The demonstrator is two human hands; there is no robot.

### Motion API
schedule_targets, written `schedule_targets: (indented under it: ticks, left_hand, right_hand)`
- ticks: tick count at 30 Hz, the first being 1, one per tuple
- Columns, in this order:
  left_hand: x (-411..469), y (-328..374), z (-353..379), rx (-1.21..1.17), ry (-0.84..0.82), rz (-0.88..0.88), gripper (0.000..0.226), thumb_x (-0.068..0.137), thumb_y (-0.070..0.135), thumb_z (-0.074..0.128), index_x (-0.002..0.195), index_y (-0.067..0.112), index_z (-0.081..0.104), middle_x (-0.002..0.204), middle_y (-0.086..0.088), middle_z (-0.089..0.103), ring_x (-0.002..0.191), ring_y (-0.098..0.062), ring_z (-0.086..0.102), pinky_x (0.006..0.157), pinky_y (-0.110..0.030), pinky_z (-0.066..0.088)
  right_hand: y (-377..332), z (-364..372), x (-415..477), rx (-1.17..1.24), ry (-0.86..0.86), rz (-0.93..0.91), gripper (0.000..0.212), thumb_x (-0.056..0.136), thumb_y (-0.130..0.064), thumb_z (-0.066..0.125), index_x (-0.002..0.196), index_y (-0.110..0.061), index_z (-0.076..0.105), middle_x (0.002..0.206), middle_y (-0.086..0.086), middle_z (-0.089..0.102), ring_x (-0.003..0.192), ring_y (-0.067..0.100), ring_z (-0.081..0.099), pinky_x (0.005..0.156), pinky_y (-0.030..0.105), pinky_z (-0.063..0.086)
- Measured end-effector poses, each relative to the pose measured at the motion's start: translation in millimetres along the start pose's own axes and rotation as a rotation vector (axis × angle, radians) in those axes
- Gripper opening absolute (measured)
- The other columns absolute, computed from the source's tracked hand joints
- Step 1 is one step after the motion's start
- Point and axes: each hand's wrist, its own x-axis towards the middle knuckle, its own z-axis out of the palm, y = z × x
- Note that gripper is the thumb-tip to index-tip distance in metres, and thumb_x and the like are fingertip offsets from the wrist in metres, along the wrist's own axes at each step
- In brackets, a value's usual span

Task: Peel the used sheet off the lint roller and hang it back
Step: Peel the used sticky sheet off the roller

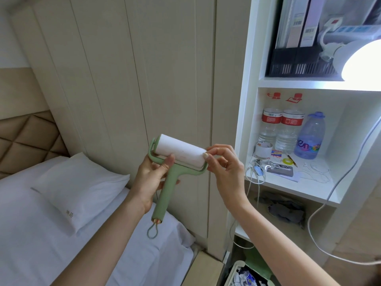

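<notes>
A green lint roller (168, 188) with a white sticky roll (181, 152) is held up in front of the beige panelled wall. My left hand (151, 178) grips the top of its handle, thumb resting on the roll's lower edge. My right hand (221, 162) pinches the right end of the roll with thumb and fingertips, at the sheet's edge. No sheet edge stands visibly lifted. A green cord loop (152, 231) dangles from the handle's bottom end. No hook for the roller is visible.
A bed with white sheet and pillow (80, 188) lies at lower left. White shelves (288, 190) on the right hold water bottles (288, 129), tape rolls, keys and cables. A lit lamp (362, 60) glows at upper right. A bin (247, 275) with rubbish sits below.
</notes>
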Motion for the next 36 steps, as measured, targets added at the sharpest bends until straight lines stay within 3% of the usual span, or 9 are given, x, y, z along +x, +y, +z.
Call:
schedule_targets:
  ticks: [2, 6, 8, 11, 15, 20, 26, 30, 36]
  left_hand:
    - [-1.8, 0.5, 3.3, 0.043, 0.033, -0.010, 0.030, 0.091, 0.039, 0.050, 0.114, 0.020, 0.046, 0.089, -0.008, 0.069, 0.061, -0.028, 0.071, 0.056, -0.036, 0.060]
    - [-0.6, -0.1, 2.5, 0.223, 0.053, 0.086, 0.030, 0.092, 0.041, 0.048, 0.100, 0.013, 0.045, 0.063, -0.007, 0.056, 0.037, -0.017, 0.054, 0.038, -0.025, 0.040]
    - [-0.2, 0.0, 0.5, 0.238, 0.005, 0.089, 0.021, 0.089, 0.034, 0.057, 0.090, 0.014, 0.050, 0.060, -0.005, 0.056, 0.039, -0.016, 0.052, 0.039, -0.025, 0.037]
    - [1.3, 1.2, -3.0, 0.229, -0.026, 0.031, 0.026, 0.086, 0.026, 0.064, 0.100, 0.010, 0.050, 0.066, -0.005, 0.058, 0.042, -0.015, 0.053, 0.038, -0.024, 0.039]
    - [4.0, 0.3, -5.6, 0.236, -0.046, 0.011, 0.033, 0.084, 0.029, 0.065, 0.106, 0.010, 0.049, 0.068, -0.005, 0.059, 0.045, -0.015, 0.054, 0.039, -0.025, 0.041]
    - [5.8, 0.3, -5.4, 0.270, -0.057, -0.003, 0.034, 0.087, 0.028, 0.062, 0.110, 0.008, 0.048, 0.071, -0.007, 0.059, 0.046, -0.016, 0.056, 0.041, -0.024, 0.042]
    - [8.3, -1.3, -7.1, 0.316, -0.065, -0.028, 0.034, 0.086, 0.031, 0.062, 0.111, 0.011, 0.048, 0.077, -0.009, 0.060, 0.049, -0.018, 0.056, 0.044, -0.027, 0.042]
    - [8.0, -3.3, -7.5, 0.348, -0.074, -0.023, 0.025, 0.087, 0.031, 0.062, 0.103, 0.016, 0.050, 0.075, -0.007, 0.059, 0.049, -0.017, 0.056, 0.045, -0.027, 0.043]
    - [8.9, -2.7, -10.7, 0.376, -0.055, -0.027, 0.027, 0.087, 0.032, 0.062, 0.105, 0.015, 0.051, 0.079, -0.007, 0.059, 0.050, -0.019, 0.055, 0.045, -0.027, 0.042]
  right_hand:
    - [1.8, -0.1, 0.9, -0.036, -0.033, 0.027, 0.016, 0.082, -0.017, 0.069, 0.071, -0.028, 0.064, 0.088, -0.014, 0.060, 0.070, 0.027, 0.056, 0.071, 0.041, 0.048]
    - [3.2, -3.1, 3.6, -0.058, -0.057, 0.050, 0.011, 0.085, -0.006, 0.066, 0.076, -0.012, 0.063, 0.090, 0.002, 0.056, 0.074, -0.004, 0.056, 0.071, 0.011, 0.046]
    - [4.6, -5.8, 6.9, -0.048, -0.055, 0.050, 0.013, 0.086, -0.006, 0.064, 0.076, -0.013, 0.060, 0.091, 0.005, 0.055, 0.075, -0.002, 0.056, 0.074, 0.012, 0.046]
    - [8.5, -9.4, 12.1, -0.070, -0.011, 0.076, 0.018, 0.087, -0.011, 0.064, 0.075, -0.022, 0.057, 0.087, 0.003, 0.057, 0.072, 0.004, 0.054, 0.070, 0.010, 0.042]
    - [8.0, -12.9, 17.1, -0.003, -0.011, 0.121, 0.010, 0.088, -0.012, 0.062, 0.080, -0.015, 0.058, 0.073, -0.007, 0.058, 0.057, -0.003, 0.045, 0.060, 0.011, 0.037]
    - [5.2, -13.9, 19.6, 0.170, -0.025, 0.153, 0.016, 0.090, -0.005, 0.057, 0.078, -0.015, 0.055, 0.070, 0.000, 0.057, 0.053, 0.002, 0.047, 0.054, 0.014, 0.036]
    - [9.7, -18.2, 24.0, 0.278, 0.005, 0.210, 0.016, 0.092, -0.002, 0.053, 0.080, -0.012, 0.050, 0.052, -0.005, 0.062, 0.049, 0.007, 0.056, 0.053, 0.019, 0.045]
    - [7.1, -20.3, 25.6, 0.197, -0.040, 0.174, 0.015, 0.089, 0.004, 0.056, 0.084, -0.011, 0.055, 0.060, -0.001, 0.064, 0.052, 0.010, 0.061, 0.059, 0.021, 0.052]
    - [1.8, -27.8, 27.4, -0.164, -0.342, 0.085, 0.026, 0.074, -0.010, 0.075, 0.096, -0.024, 0.073, 0.079, -0.002, 0.061, 0.068, 0.004, 0.054, 0.072, 0.015, 0.046]
